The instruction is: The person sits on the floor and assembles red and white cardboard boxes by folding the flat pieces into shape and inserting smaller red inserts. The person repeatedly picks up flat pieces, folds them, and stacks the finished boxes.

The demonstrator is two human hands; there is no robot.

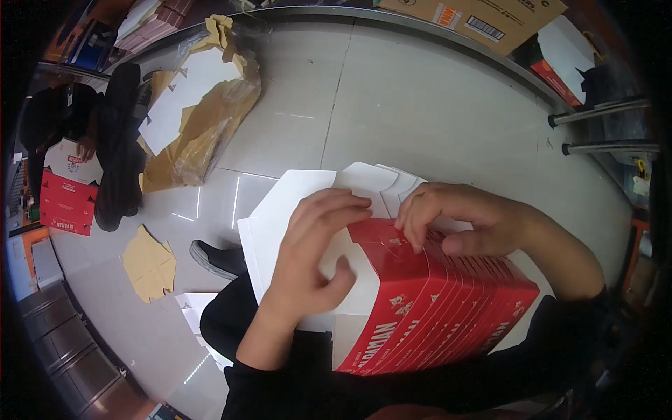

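On my lap stands a stack of red and white printed cartons (427, 308), nested close together with their red sides up. White flaps (290, 196) fan out beyond the stack, away from me. My left hand (308, 259) is over the white inner face of the nearest carton, fingers stretched toward its red edge and thumb apart. My right hand (462, 220) has its fingers bent over the far end of the red panels, fingertips on the nearest carton. What lies under its palm is hidden.
Torn brown wrapping with white card sheets (199, 105) lies on the tiled floor at far left. A brown paper scrap (149, 264) is closer. Another person (119, 147) holds a red and white carton (68, 199) at left. Metal legs (602, 112) stand at right.
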